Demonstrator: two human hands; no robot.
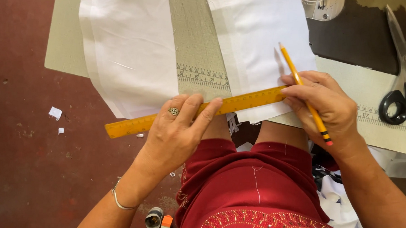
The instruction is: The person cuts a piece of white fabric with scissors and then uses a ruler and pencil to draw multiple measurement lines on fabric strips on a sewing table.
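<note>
A dark red floor runs down the left side, dotted with white scraps, and a pale grey tabletop (195, 46) with a printed measuring scale fills the upper half. Two pieces of white cloth lie on it, one (129, 49) toward 11 o'clock and one (263, 38) toward 1 o'clock.

Across their near edges lies a yellow ruler (196, 112). Its long axis runs from about 8 o'clock up to 2 o'clock, nearly level, the right end a little higher. It looks thin, stiff and light, likely to skid on smooth cloth unless pressed flat; firm pressure near its middle and at one end should steady it.

The left hand (179, 135) lies open, fingers spread flat on the ruler's middle, pressing rather than gripping. The right hand (323, 106) presses the ruler's right end with its fingertips, its grip closed around a yellow pencil (305, 93). The pencil's tip points to 11 o'clock over the right cloth and its eraser end to 5 o'clock. It is slim, rigid and easily held mid-shaft.

Black-handled scissors (402, 82) lie at 3 o'clock, well apart from both hands.
</note>
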